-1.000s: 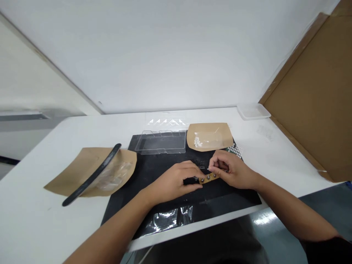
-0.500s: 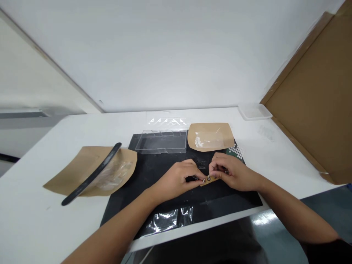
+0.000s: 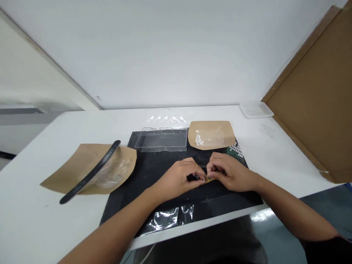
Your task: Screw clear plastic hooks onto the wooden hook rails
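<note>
Over the black mat (image 3: 165,165), my left hand (image 3: 181,178) has thumb and forefinger pinched at the left end of a small tan strip (image 3: 211,179). A tiny pale, shiny piece shows at those fingertips. My right hand (image 3: 229,172) is closed too, its thumb and forefinger pressed together over the strip beside a small dark round spot. What the right fingertips grip is too small to make out. Most of the strip is hidden under the right hand. Just behind the fingers lies a small clear piece (image 3: 202,166).
A clear plastic case (image 3: 162,148) stands at the mat's back edge. Beside it, a brown paper tray (image 3: 229,132) holds white bits. A sheet of white dots (image 3: 237,149) lies right. Left, a long black file-like strip (image 3: 90,174) crosses another brown tray (image 3: 63,172) with clear pieces.
My right fingertips have moved slightly left, closer to the left ones, and cover more of the tan strip. The left hand keeps its pinch. The view has shifted slightly.
</note>
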The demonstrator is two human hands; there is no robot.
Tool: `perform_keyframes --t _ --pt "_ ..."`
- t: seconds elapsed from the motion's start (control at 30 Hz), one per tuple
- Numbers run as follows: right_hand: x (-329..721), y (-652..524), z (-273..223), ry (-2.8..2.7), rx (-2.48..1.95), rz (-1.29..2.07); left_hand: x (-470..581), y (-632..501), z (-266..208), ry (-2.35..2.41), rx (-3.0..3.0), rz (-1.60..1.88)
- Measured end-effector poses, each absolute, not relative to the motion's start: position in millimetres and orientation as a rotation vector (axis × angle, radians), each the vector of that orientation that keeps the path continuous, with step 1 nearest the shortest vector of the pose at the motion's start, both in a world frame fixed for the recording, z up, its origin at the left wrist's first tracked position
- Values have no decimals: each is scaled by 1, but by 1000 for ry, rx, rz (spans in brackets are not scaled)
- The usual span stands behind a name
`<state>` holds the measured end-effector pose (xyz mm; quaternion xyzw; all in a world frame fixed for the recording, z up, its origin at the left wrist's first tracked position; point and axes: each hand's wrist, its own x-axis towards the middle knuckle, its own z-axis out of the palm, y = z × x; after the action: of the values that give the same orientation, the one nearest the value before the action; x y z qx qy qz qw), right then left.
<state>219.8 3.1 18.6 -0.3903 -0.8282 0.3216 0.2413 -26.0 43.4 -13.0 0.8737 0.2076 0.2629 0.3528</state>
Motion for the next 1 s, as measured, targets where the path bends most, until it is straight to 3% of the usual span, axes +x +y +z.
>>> perform_keyframes --t 1.0 --pt "212 8 20 -2466 -1018 768 -23 40 -13 696 2170 621"
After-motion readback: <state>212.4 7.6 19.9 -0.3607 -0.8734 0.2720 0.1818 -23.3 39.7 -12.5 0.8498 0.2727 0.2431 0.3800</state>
